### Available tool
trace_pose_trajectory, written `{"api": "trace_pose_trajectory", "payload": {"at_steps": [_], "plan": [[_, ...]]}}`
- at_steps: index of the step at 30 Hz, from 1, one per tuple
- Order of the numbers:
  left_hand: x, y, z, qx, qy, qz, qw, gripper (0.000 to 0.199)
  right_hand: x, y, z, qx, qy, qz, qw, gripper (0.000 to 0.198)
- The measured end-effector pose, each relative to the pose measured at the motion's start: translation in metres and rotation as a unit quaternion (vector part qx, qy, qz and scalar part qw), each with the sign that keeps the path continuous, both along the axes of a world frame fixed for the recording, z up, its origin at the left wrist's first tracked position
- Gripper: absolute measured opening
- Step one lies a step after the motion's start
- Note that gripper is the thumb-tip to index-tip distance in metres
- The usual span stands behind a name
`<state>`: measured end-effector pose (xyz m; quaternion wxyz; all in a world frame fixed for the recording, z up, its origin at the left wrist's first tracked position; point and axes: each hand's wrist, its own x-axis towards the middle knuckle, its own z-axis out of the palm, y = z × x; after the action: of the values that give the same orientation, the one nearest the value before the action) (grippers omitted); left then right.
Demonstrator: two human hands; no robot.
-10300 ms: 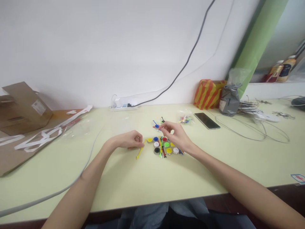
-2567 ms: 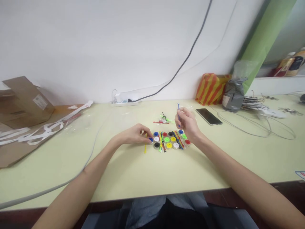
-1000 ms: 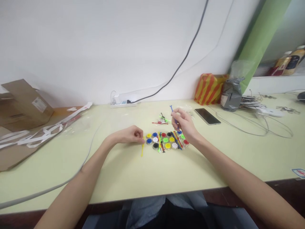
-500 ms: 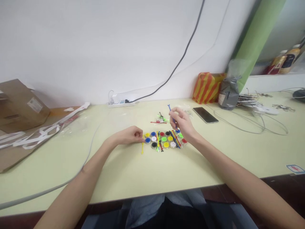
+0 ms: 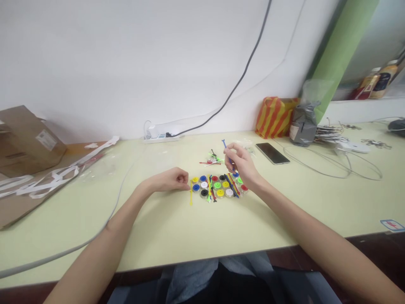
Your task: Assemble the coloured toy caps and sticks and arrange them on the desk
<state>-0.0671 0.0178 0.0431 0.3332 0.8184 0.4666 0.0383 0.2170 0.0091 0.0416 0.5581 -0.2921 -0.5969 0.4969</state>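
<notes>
The right hand (image 5: 241,163) pinches a blue arrow (image 5: 224,144), its middle hidden; the left hand (image 5: 172,179) curls beside a yellow arrow (image 5: 191,197), whether pinching I cannot tell; between both hands sit coloured discs (image 5: 220,193), some partly hidden by the right.

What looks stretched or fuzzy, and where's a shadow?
In the head view, bottles look slanted and stretched near the right edge; same head view, colourful discs look slightly soft; head view again, a faint shadow lies on the table near the left hand.
</notes>
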Motion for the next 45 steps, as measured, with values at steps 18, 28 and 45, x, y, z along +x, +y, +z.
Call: {"api": "trace_pose_trajectory", "payload": {"at_steps": [18, 28, 45], "plan": [[0.02, -0.01, 0.003, 0.152, -0.143, 0.039, 0.977, 0.034, -0.009, -0.011, 0.0, -0.004, -0.09, 0.021, 0.996, 0.033], [0.066, -0.035, -0.008, 0.079, -0.237, -0.02, 0.968, 0.041, -0.024, -0.018, -0.008, -0.02, -0.095, 0.098, 0.99, 0.037], [0.067, -0.035, -0.009, 0.176, -0.246, 0.023, 0.953, 0.027, -0.02, -0.017, -0.008, -0.009, -0.094, 0.117, 0.989, 0.016]]}}
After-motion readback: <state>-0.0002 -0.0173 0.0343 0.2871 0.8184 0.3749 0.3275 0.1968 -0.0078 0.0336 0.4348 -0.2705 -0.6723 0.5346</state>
